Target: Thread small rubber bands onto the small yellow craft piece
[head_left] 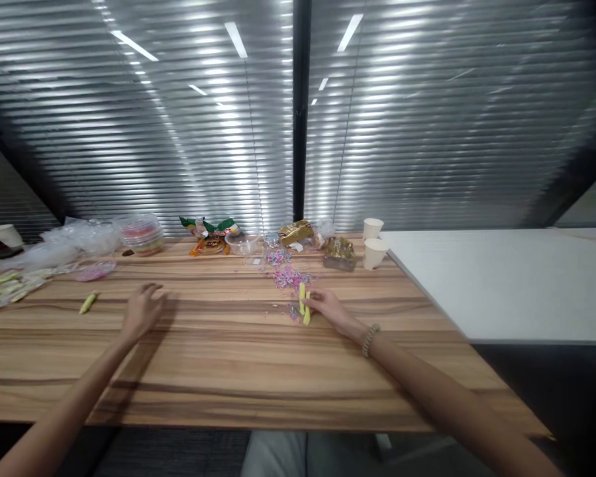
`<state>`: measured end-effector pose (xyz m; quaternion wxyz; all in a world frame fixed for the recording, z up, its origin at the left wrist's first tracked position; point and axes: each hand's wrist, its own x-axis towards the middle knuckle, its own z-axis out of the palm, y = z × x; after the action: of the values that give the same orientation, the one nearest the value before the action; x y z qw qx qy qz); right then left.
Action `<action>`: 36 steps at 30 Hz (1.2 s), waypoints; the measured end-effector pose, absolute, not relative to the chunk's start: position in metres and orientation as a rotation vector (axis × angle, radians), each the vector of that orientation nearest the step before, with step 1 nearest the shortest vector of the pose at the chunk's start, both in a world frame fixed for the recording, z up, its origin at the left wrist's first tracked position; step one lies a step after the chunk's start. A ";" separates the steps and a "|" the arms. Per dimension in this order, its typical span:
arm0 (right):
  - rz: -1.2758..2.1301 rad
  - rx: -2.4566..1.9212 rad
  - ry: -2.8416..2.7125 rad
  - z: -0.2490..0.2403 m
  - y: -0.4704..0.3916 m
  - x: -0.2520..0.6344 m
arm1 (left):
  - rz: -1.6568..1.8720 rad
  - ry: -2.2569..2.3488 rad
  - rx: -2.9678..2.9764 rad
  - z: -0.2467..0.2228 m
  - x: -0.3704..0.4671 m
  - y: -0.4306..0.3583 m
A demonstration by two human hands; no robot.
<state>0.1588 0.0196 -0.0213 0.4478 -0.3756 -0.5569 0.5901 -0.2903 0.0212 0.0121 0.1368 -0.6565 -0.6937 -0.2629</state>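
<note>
At the tabletop (258,371), I have the right hand (328,307) pinching two yellow sticks (302,295) just beside pinkish shreds (289,277); the left hand (142,313), fingers loosely spread, is near a third stick (88,303); two cups (375,255) stand beyond the right hand

No readable text, brand or number on the packets along the far side of the wooden table (228,377).
The green snack packet (221,226), far and left of the middle, has patches of white and other colors, but any lettering on it is too small and blurred to make out. The 2 gold foil wrappers, 1 farther and to the left (296,232), 1 nearer and to the right (340,249), show light and dark patches; whether these are print or creases cannot be told. A small white square (256,262), just near of the clear plastic bowl (243,246), may be a label, with nothing legible.
</note>
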 end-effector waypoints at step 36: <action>1.379 -0.910 -1.319 -0.020 0.008 0.162 | -1.624 -1.776 -3.377 -0.002 0.001 -0.003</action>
<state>0.1620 0.0082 -0.0197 0.4914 -0.3748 -0.5436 0.5679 0.0012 -0.0032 -0.0017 -0.4818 -0.7137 -0.3752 -0.3433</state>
